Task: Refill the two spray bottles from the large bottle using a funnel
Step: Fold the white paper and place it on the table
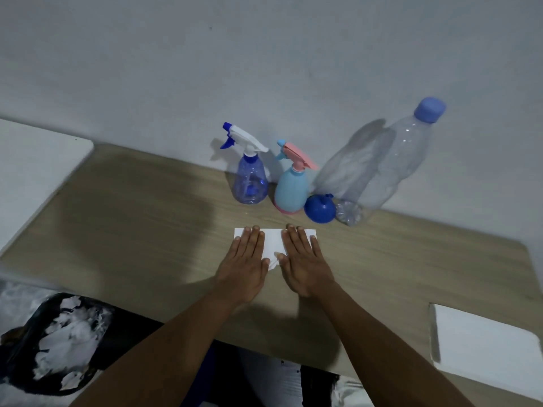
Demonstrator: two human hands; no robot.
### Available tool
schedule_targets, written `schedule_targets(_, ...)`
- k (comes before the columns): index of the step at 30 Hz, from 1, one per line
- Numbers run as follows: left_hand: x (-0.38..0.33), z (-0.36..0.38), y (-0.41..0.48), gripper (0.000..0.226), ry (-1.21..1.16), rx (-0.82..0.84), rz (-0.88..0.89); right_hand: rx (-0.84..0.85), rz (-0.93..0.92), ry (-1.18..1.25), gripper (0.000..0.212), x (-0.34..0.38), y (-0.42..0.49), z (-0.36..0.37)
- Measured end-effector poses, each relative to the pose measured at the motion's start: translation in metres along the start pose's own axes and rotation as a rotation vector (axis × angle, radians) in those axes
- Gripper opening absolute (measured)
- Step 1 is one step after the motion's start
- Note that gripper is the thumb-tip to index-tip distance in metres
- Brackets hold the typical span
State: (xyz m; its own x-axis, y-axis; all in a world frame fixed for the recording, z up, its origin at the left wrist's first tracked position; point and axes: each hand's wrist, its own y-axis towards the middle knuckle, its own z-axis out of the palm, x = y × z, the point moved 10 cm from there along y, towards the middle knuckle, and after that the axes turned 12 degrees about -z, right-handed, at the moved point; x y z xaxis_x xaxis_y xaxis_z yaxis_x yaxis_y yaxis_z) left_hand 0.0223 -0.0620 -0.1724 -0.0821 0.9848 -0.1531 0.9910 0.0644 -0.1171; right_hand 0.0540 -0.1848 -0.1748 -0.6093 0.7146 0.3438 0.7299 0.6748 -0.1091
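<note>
Against the wall stand a clear blue spray bottle [250, 177] with a white and blue trigger head, and to its right a light blue spray bottle [291, 188] with a pink trigger. A blue funnel [319, 208] lies mouth-down beside it. The large clear bottle [390, 165] with a blue cap stands at the right. My left hand [245, 264] and my right hand [305, 261] lie flat, palms down, fingers extended, on a white sheet of paper [273, 240] in front of the bottles. Both hands hold nothing.
The wooden table [132, 230] runs to the wall. A white board [32, 171] sits at its left end and a white block [484, 348] near the front right edge. A black bag with white scraps [58, 342] lies below the table's left front.
</note>
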Motion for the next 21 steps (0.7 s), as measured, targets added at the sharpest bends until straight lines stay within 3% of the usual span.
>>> schedule_targets(13, -0.181, 0.034, -0.031, 0.074, 0.032, 0.088, 0.175, -0.059, 0.184, 0.007, 0.061, -0.105, -0.159, -0.025)
schedule_targets(21, -0.227, 0.046, -0.078, 0.071, 0.073, 0.127, 0.277, -0.068, 0.299, 0.027, 0.061, -0.108, -0.232, -0.014)
